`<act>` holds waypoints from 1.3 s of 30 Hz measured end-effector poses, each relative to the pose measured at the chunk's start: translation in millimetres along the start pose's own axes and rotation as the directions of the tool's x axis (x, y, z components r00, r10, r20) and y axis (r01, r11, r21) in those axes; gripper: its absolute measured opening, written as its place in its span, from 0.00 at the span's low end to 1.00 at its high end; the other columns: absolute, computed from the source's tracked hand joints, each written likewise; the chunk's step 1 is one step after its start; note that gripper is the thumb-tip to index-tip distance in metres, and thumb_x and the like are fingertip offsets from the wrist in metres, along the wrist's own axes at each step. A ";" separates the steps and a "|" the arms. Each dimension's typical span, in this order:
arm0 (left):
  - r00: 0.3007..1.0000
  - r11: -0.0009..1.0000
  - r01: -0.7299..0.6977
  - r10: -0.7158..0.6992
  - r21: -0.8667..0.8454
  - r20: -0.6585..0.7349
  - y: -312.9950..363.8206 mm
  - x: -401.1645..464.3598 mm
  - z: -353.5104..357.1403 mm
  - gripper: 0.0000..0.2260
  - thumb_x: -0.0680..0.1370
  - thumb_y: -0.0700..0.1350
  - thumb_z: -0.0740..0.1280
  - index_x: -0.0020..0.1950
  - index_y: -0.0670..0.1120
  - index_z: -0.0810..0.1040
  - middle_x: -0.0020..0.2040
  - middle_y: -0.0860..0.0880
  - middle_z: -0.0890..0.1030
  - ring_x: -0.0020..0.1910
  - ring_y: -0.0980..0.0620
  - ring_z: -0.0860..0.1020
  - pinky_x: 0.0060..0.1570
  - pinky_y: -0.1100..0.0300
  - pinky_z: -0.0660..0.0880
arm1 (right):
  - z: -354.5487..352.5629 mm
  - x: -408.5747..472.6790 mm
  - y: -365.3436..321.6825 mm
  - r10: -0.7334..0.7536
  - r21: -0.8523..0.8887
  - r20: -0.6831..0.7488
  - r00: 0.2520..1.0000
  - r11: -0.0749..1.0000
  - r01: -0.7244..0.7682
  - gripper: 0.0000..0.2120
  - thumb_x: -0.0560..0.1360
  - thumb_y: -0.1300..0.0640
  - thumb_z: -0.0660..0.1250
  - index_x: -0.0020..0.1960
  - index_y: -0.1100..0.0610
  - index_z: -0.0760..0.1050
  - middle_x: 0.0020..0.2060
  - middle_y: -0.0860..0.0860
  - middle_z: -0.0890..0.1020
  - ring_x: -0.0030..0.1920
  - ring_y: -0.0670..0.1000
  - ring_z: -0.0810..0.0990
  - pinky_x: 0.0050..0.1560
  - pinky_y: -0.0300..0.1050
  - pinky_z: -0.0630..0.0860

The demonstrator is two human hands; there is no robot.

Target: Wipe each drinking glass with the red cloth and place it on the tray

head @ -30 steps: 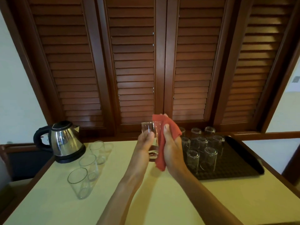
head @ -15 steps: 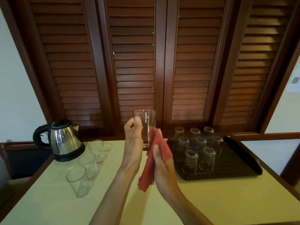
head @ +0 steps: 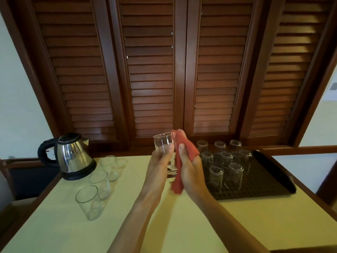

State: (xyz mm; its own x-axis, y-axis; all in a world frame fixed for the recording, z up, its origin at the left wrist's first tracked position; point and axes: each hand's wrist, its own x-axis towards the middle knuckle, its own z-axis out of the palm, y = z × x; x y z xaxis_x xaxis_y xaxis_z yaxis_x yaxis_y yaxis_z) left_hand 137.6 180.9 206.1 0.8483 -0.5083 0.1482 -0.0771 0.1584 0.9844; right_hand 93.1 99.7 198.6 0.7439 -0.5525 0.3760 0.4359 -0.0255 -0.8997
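Left hand [head: 160,161] gripping upright, mouth-up glass [head: 163,145]; right hand [head: 189,168] clutching red cloth [head: 184,143] against it.

This looks like a hotel room or guest-house refreshment corner. A stainless-steel electric kettle with a black handle [head: 73,156] stands left of the hands on a pale yellow tabletop with wooden edging [head: 54,225]; a dark rubber-matted tray [head: 264,179] of upturned clear drinking glasses [head: 235,174] sits right, before dark wooden louvred shutters [head: 149,70].

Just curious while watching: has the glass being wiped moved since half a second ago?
Yes. The held glass has come down: its rim, earlier well up the louvred shutters, now sits near their bottom rail.
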 end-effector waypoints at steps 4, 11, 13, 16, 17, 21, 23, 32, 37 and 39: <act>0.991 0.987 -0.103 0.092 -0.121 -0.093 7.4 12.8 -9.5 0.18 0.80 0.59 0.65 0.60 0.48 0.83 0.53 0.46 0.86 0.54 0.47 0.83 0.54 0.51 0.79 | 0.5 -17.9 10.6 0.055 -0.009 0.039 0.998 0.998 -0.055 0.14 0.79 0.43 0.64 0.63 0.42 0.76 0.50 0.46 0.86 0.49 0.38 0.81 0.52 0.35 0.76; 0.969 0.957 -0.192 0.151 -0.216 -0.193 -3.2 15.0 -15.8 0.27 0.67 0.41 0.81 0.64 0.43 0.76 0.54 0.50 0.86 0.56 0.38 0.85 0.51 0.53 0.83 | -5.2 -4.5 -13.9 0.360 0.292 -0.108 0.927 0.902 -0.317 0.25 0.73 0.39 0.64 0.64 0.52 0.76 0.54 0.58 0.85 0.55 0.59 0.84 0.60 0.62 0.79; 0.967 0.949 -0.216 0.174 -0.228 -0.188 -3.0 14.9 -15.9 0.28 0.65 0.40 0.82 0.62 0.45 0.75 0.54 0.50 0.87 0.55 0.38 0.86 0.46 0.56 0.83 | -5.5 2.1 -17.7 0.315 0.227 -0.145 0.938 0.933 -0.279 0.19 0.76 0.39 0.62 0.59 0.51 0.78 0.51 0.58 0.84 0.53 0.58 0.83 0.60 0.62 0.79; 0.956 0.907 -0.247 0.170 -0.342 -0.240 6.9 21.8 -18.1 0.30 0.66 0.40 0.81 0.64 0.49 0.73 0.59 0.43 0.84 0.52 0.40 0.87 0.48 0.50 0.82 | 5.3 -18.6 -5.6 0.302 0.177 -0.133 0.944 0.944 -0.277 0.19 0.72 0.37 0.65 0.55 0.48 0.81 0.52 0.59 0.84 0.56 0.59 0.82 0.62 0.61 0.78; 0.954 0.894 -0.256 0.173 -0.368 -0.243 8.5 22.7 -19.0 0.32 0.66 0.39 0.82 0.65 0.52 0.73 0.61 0.42 0.84 0.52 0.41 0.86 0.48 0.49 0.82 | 7.7 -22.8 -5.1 0.309 0.189 -0.120 0.943 0.940 -0.284 0.18 0.71 0.36 0.66 0.52 0.46 0.83 0.50 0.57 0.85 0.55 0.59 0.83 0.61 0.60 0.78; 0.965 0.922 -0.248 0.208 -0.298 -0.159 1.4 14.6 -17.8 0.35 0.64 0.41 0.84 0.65 0.57 0.72 0.57 0.47 0.86 0.55 0.37 0.85 0.47 0.51 0.84 | -3.8 -1.0 -17.9 0.253 0.256 -0.138 0.957 0.943 -0.212 0.16 0.72 0.40 0.65 0.51 0.49 0.81 0.42 0.51 0.85 0.44 0.52 0.83 0.53 0.54 0.79; 0.952 0.909 -0.280 0.222 -0.310 -0.211 2.1 14.6 -16.7 0.33 0.64 0.41 0.81 0.65 0.56 0.72 0.54 0.50 0.86 0.56 0.35 0.85 0.45 0.54 0.83 | -2.2 1.3 -16.0 0.247 0.235 -0.152 0.957 0.950 -0.208 0.19 0.71 0.41 0.65 0.56 0.50 0.80 0.45 0.52 0.86 0.47 0.53 0.83 0.55 0.55 0.78; 0.927 0.929 -0.355 0.335 -0.103 -0.170 2.4 8.5 -22.4 0.35 0.64 0.42 0.85 0.67 0.50 0.73 0.59 0.46 0.85 0.58 0.50 0.85 0.59 0.52 0.82 | -8.8 8.5 -21.6 0.405 0.485 -0.153 0.901 0.825 -0.289 0.19 0.82 0.46 0.59 0.65 0.55 0.77 0.56 0.57 0.86 0.58 0.57 0.84 0.63 0.57 0.78; 0.886 0.892 -0.444 0.452 0.090 -0.101 -1.2 16.6 -23.1 0.34 0.60 0.40 0.85 0.63 0.50 0.76 0.56 0.51 0.83 0.59 0.50 0.83 0.57 0.58 0.80 | -5.6 15.6 -24.5 0.627 0.615 -0.107 0.771 0.651 -0.444 0.22 0.86 0.48 0.53 0.67 0.62 0.74 0.59 0.65 0.81 0.61 0.65 0.79 0.68 0.64 0.71; 0.883 0.881 -0.457 0.466 0.126 -0.057 -8.6 16.6 -24.1 0.33 0.61 0.38 0.84 0.62 0.50 0.76 0.56 0.52 0.84 0.59 0.49 0.83 0.57 0.61 0.80 | -10.7 24.3 -24.3 0.671 0.630 -0.119 0.732 0.621 -0.466 0.22 0.86 0.49 0.51 0.67 0.64 0.74 0.60 0.66 0.80 0.60 0.65 0.78 0.68 0.64 0.70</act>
State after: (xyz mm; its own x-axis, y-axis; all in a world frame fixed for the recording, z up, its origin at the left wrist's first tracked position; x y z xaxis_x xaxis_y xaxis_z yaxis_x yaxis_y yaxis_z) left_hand 164.9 191.5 197.8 0.7431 -0.3264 0.5842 -0.5215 0.2646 0.8112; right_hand 95.2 78.0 227.2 0.7766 -0.5206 -0.3548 0.2429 0.7671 -0.5938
